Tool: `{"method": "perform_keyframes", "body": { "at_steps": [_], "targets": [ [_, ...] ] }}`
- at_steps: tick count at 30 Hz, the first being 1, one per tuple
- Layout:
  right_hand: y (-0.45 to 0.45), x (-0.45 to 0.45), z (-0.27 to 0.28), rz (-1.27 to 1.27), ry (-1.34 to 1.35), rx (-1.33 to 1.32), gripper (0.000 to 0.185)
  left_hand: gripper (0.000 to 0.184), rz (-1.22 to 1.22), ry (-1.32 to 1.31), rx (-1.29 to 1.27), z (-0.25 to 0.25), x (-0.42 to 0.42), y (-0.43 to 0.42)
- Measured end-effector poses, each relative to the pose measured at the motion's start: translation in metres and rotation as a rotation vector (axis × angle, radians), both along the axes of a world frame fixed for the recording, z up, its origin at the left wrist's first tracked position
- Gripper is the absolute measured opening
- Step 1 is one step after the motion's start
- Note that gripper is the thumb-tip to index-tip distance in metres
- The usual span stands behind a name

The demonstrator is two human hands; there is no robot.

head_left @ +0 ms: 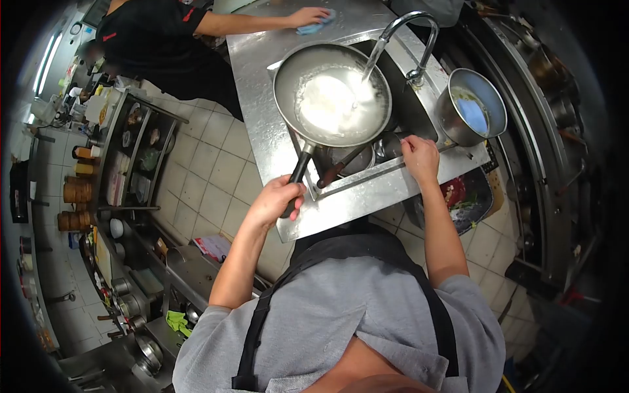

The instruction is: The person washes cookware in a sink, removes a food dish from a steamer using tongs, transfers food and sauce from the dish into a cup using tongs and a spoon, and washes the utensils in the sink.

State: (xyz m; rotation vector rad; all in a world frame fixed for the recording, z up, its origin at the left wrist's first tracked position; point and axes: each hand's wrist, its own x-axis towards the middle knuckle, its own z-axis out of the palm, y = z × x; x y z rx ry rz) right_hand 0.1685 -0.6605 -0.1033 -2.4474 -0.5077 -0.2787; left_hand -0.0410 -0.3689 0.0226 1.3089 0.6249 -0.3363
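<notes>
My left hand (278,199) is wrapped round the black handle of a large round pan (295,98), which is held over the sink (411,108). Water runs from the curved tap (429,49) into the pan, and some water lies in it. At the sink's front edge is my right hand (419,157), its fingers curled; what they hold, if anything, is hidden. Beside it a dark round item (388,147) sits in the sink. Under the pan, a dark-handled utensil (334,171) lies across a metal vessel.
A deep metal pot (462,128) with something blue inside stands right of the sink. Another person (170,52) wipes the steel counter (252,78) with a blue cloth (316,25). Below the counter's right end is a bin (481,200) with food scraps. Shelves (141,157) stand left.
</notes>
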Motion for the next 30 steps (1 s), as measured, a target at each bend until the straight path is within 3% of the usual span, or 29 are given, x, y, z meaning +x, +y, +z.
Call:
{"method": "perform_keyframes", "body": {
  "at_steps": [2,4,6,8,14,16,20,27,30],
  "targets": [
    [0.000,-0.002,-0.001,-0.007,-0.006,0.004,0.019,0.019,-0.068,-0.050,0.472,-0.005,0.005,0.005],
    [0.001,-0.004,-0.001,0.013,-0.014,-0.002,0.019,0.026,-0.010,-0.133,1.168,-0.007,0.006,0.019],
    [0.000,-0.001,0.000,0.039,-0.033,-0.014,0.019,0.022,0.078,-0.112,1.463,-0.002,0.006,0.038],
    [0.000,-0.002,-0.004,0.059,-0.039,-0.022,0.019,0.020,0.204,-0.090,1.548,0.013,-0.002,0.054],
    [0.000,-0.002,-0.007,0.149,-0.013,-0.130,0.021,0.022,0.618,-0.065,1.419,0.019,-0.068,0.087],
    [0.002,-0.003,-0.005,0.179,0.030,-0.153,0.023,0.018,0.805,-0.165,0.787,0.018,-0.101,0.091],
    [-0.003,-0.011,-0.002,0.245,0.063,-0.213,0.032,0.008,0.991,-0.299,0.445,-0.001,-0.169,0.073],
    [-0.038,-0.033,-0.013,0.599,-0.327,-0.305,0.041,0.005,1.212,-0.181,0.265,-0.057,-0.251,0.001],
    [-0.036,-0.034,-0.016,0.609,-0.299,-0.254,0.041,0.005,1.256,-0.135,0.223,-0.084,-0.273,-0.045]
  ]
}}
